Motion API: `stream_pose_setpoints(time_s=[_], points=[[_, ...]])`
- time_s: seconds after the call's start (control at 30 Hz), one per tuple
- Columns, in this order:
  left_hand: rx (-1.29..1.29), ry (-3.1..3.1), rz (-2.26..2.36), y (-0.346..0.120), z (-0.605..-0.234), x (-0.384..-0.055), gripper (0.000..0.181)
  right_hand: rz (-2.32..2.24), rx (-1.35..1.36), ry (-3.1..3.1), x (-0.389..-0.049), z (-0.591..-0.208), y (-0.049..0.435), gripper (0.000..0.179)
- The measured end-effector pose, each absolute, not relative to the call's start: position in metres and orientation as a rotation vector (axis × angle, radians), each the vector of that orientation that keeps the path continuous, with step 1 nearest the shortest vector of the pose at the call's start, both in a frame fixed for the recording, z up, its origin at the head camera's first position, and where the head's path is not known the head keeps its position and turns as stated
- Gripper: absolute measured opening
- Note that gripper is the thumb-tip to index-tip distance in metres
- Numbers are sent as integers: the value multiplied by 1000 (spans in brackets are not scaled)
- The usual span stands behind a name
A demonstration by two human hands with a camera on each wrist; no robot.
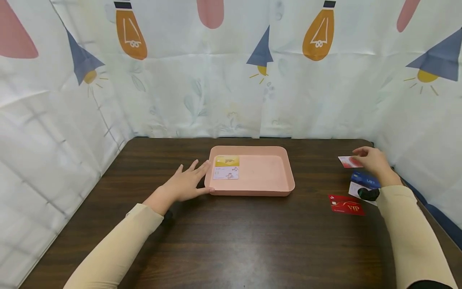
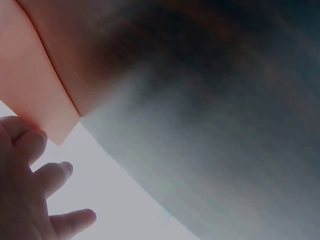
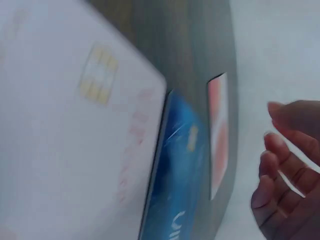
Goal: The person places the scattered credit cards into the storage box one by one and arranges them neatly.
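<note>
This looks like a small screened-off booth — a bench (image 1: 249, 237) with pale cloth (image 1: 231, 72) hung behind it and along both sides. The cloth is creased, and its print is homely: orange bulbs (image 1: 131, 34), blue lamps (image 1: 261, 50) with yellow glows, pink shapes (image 1: 210, 13) and faint leaves (image 1: 196, 87). The bench has a dark wood-grain top, plain enough for a house or an office. A dark blue strip (image 1: 444, 223) shows past its right edge. The cloth hides the room beyond — home, office or lab, I cannot tell which.
</note>
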State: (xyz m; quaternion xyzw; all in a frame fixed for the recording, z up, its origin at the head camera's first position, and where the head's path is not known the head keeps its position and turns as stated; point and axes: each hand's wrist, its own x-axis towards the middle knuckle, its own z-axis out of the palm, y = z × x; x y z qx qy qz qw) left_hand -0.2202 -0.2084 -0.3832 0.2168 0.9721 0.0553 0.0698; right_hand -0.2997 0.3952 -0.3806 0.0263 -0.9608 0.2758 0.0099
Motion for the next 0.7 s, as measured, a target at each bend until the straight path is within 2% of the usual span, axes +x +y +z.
stream_pose_setpoints(time_s=[0.37, 0.7], points=[[676, 2908, 128, -199, -380, -225, 98, 830, -131, -3101, -298, -392, 419, 73], [664, 2900, 126, -197, -380, -226, 98, 755, -149, -3246, -299, -390, 426, 93]])
